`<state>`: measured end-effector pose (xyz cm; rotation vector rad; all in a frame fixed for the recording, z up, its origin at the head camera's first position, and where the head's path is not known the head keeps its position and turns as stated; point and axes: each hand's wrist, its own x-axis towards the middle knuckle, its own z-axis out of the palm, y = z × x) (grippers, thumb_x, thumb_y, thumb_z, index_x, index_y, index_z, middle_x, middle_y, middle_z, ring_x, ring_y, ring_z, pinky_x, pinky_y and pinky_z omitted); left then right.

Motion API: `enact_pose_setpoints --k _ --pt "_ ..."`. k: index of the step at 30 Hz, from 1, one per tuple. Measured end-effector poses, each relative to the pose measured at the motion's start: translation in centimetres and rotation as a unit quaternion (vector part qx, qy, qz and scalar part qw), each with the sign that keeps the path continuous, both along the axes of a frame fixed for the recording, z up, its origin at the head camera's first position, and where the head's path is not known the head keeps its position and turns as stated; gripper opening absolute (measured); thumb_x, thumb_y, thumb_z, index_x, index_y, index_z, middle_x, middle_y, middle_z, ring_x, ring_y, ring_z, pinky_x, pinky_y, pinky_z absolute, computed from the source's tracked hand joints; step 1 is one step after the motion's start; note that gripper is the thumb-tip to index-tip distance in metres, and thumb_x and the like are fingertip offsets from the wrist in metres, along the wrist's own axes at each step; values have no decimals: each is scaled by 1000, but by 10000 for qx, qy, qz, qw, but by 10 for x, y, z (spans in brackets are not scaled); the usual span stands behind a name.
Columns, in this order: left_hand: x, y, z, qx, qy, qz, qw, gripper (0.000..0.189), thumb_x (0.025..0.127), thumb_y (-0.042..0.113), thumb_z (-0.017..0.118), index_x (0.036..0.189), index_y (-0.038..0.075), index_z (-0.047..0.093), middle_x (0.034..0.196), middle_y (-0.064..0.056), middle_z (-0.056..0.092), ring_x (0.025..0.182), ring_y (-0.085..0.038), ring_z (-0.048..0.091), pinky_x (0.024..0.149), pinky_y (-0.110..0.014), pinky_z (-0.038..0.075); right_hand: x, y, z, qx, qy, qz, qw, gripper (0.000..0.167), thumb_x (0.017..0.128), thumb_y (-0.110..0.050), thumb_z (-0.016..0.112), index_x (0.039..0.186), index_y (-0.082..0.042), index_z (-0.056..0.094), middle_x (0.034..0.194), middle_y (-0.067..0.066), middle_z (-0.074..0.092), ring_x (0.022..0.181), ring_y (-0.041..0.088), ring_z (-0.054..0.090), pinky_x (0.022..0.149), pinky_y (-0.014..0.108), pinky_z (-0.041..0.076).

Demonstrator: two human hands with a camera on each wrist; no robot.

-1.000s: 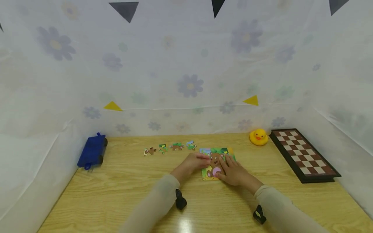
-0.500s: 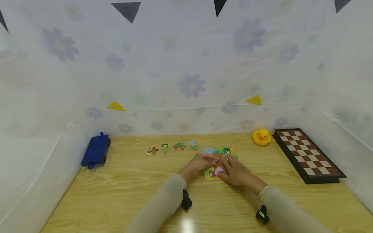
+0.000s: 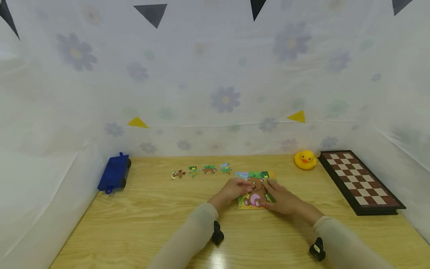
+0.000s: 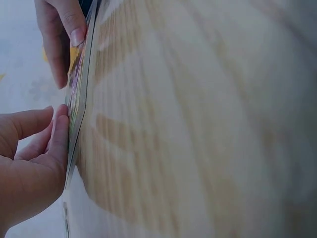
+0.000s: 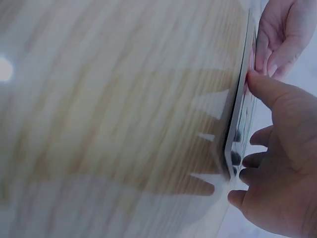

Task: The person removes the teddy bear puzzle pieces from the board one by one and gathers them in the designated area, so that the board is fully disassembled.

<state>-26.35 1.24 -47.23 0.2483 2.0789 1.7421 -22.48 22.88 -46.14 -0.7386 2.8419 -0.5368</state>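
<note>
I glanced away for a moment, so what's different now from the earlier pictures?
The right hand drew rightward, uncovering more of the bear puzzle, while the left hand edged slightly right over it. The puzzle, loose pieces, yellow duck, blue cart and checkerboard stayed put.

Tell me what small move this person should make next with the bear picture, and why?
I'd probably lift the left fingers aside, leaving the right fingers at the bear picture. Both hands hide parts of it, so I can't tell whether it's complete, and four loose puzzle pieces lie off to its left.
</note>
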Motion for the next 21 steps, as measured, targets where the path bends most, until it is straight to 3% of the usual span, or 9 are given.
enact_pose_setpoints --k 5,12,21 --pt "0 0 0 123 -55 51 9999 29 86 -8 60 115 -6 63 101 -14 67 96 -25 65 80 -29 55 -5 12 -2 148 182 -15 9997 83 91 -52 56 146 3 28 149 33 17 135 50 20 102 71 20" --pt "1 2 1 1 -83 76 9999 26 88 -6 60 114 -4 64 99 -10 68 93 -20 65 78 -26 55 -9 24 -4 434 114 -49 9990 81 90 -59 50 149 -7 29 152 28 17 137 49 15 100 75 17" --pt "1 2 0 -86 -36 200 9998 29 87 -6 62 115 -5 63 96 -13 69 90 -20 66 78 -26 56 -9 30 -4 761 145 72 9970 79 93 -58 45 149 -5 29 153 25 16 138 46 16 98 77 15"
